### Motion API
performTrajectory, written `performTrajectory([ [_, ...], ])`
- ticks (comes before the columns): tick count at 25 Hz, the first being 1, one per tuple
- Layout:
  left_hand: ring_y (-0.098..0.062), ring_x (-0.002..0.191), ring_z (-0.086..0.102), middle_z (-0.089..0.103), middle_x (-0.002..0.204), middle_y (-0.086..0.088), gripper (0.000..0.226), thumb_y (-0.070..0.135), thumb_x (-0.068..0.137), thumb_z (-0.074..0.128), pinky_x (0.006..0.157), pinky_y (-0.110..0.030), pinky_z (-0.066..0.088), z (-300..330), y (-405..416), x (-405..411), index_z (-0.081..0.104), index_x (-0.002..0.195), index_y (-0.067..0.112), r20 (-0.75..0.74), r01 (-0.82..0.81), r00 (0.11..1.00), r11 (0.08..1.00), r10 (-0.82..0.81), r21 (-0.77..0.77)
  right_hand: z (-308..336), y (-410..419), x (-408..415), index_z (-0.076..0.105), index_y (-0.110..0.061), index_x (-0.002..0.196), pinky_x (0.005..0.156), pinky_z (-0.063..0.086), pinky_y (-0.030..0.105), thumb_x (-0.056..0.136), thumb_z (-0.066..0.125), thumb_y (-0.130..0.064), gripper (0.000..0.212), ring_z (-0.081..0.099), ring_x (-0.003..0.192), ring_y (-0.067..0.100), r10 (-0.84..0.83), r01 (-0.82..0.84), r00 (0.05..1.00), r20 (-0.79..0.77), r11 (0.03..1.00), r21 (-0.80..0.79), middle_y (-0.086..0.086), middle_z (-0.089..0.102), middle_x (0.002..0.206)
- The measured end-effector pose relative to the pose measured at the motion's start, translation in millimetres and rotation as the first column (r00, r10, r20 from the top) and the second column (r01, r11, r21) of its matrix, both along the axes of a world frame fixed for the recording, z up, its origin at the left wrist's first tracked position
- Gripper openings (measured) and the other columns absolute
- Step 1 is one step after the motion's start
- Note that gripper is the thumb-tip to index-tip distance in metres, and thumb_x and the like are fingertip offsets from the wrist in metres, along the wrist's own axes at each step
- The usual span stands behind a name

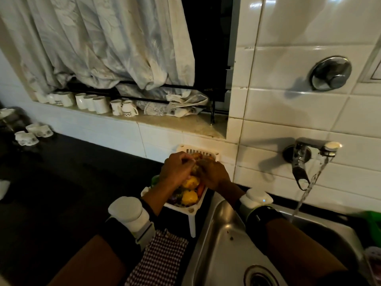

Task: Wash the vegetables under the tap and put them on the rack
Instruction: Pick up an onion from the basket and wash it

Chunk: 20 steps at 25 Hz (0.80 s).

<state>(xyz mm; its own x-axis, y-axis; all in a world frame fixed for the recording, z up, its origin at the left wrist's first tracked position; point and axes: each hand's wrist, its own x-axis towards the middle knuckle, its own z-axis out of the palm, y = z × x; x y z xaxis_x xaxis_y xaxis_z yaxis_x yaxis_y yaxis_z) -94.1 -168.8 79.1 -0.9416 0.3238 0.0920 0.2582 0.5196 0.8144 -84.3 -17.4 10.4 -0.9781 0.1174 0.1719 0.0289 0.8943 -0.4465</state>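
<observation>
A white plastic rack (pixel 186 207) on legs stands on the dark counter left of the sink. It holds yellow peppers (pixel 189 197), an orange carrot (pixel 201 187), a green vegetable (pixel 155 180) and darker ones. My left hand (pixel 177 169) and my right hand (pixel 212 174) meet above the rack's far end, fingers curled together around a brownish vegetable (pixel 196 168). More brownish pieces (pixel 195 156) lie behind them. The tap (pixel 301 162) on the tiled wall runs a stream of water into the steel sink (pixel 222 240).
A checked cloth (pixel 158 259) lies at the counter's front edge. White cups (pixel 92 102) line the window ledge under a curtain. More cups (pixel 31 134) sit on the far left counter. A green object (pixel 373 221) rests right of the sink. The drain (pixel 259 275) is lower right.
</observation>
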Motion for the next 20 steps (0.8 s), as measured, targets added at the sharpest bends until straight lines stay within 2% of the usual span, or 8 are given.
performTrajectory([
  [2,-0.020,0.065,0.071,0.071,0.088,0.002,0.011,0.026,0.089,0.059,0.071,-0.037,0.060,0,6,2,0.064,0.081,0.031,-0.009,0.015,1.000,1.000,-0.015,0.002,0,2,6,0.059,-0.027,0.121,0.093,0.046,0.042,0.090,0.041,-0.046,0.041,0.056,0.113,0.029,0.006,-0.007,1.000,-0.016,0.997,-0.076,0.007,0.059,0.126],
  [4,-0.019,0.068,0.070,0.072,0.086,0.002,0.011,0.027,0.090,0.059,0.070,-0.035,0.060,4,13,10,0.065,0.082,0.031,-0.012,0.026,1.000,1.000,-0.026,0.014,7,3,22,0.062,-0.022,0.118,0.089,0.046,0.036,0.088,0.039,-0.047,0.045,0.057,0.108,0.028,-0.018,0.005,0.997,-0.070,0.984,-0.179,0.009,0.062,0.121],
  [6,-0.016,0.061,0.067,0.070,0.079,0.002,0.010,0.029,0.091,0.058,0.055,-0.023,0.058,6,22,23,0.067,0.087,0.025,0.004,0.036,0.999,0.999,-0.036,0.021,14,7,46,0.065,-0.016,0.114,0.083,0.041,0.028,0.093,0.048,-0.033,0.032,0.057,0.106,0.027,-0.069,0.037,0.990,-0.124,0.970,-0.242,0.009,0.063,0.118],
  [8,-0.015,0.052,0.062,0.067,0.068,0.000,0.014,0.030,0.091,0.058,0.045,-0.022,0.051,2,31,39,0.067,0.086,0.020,0.044,0.083,0.995,0.996,-0.085,0.043,16,12,79,0.067,-0.014,0.109,0.082,0.043,0.029,0.094,0.054,-0.024,0.022,0.059,0.103,0.025,-0.093,0.055,0.986,-0.137,0.965,-0.258,0.008,0.063,0.115],
  [10,-0.019,0.053,0.063,0.066,0.070,-0.005,0.012,0.024,0.090,0.056,0.046,-0.027,0.051,-7,45,59,0.066,0.086,0.017,0.076,0.140,0.987,0.989,-0.143,0.047,13,24,126,0.069,-0.013,0.102,0.085,0.048,0.035,0.093,0.055,-0.023,0.019,0.060,0.101,0.022,-0.089,0.064,0.992,-0.092,0.967,-0.248,0.007,0.065,0.111],
  [13,-0.020,0.060,0.065,0.070,0.083,-0.006,0.011,0.020,0.090,0.056,0.051,-0.028,0.053,-27,64,92,0.063,0.081,0.021,0.098,0.224,0.970,0.975,-0.224,0.016,4,44,197,0.069,-0.017,0.099,0.084,0.049,0.032,0.087,0.049,-0.035,0.030,0.060,0.096,0.015,-0.085,0.085,0.996,0.009,0.975,-0.205,0.001,0.063,0.108],
  [17,-0.013,0.056,0.062,0.069,0.080,-0.001,0.013,0.024,0.091,0.056,0.048,-0.022,0.045,-54,99,145,0.062,0.080,0.023,0.177,0.355,0.923,0.934,-0.342,-0.047,-10,87,287,0.069,-0.020,0.097,0.085,0.051,0.031,0.091,0.056,-0.028,0.016,0.060,0.091,0.010,-0.226,0.234,0.970,0.085,0.968,-0.091,-0.002,0.064,0.103],
  [20,-0.009,0.055,0.059,0.066,0.077,0.001,0.013,0.024,0.094,0.054,0.043,-0.015,0.042,-69,130,181,0.062,0.084,0.021,0.214,0.468,0.870,0.881,-0.444,-0.071,-12,131,338,0.071,-0.017,0.097,0.079,0.047,0.030,0.091,0.059,-0.026,0.017,0.061,0.089,0.015,-0.386,0.390,0.920,0.070,0.919,-0.052,0.000,0.065,0.098],
])
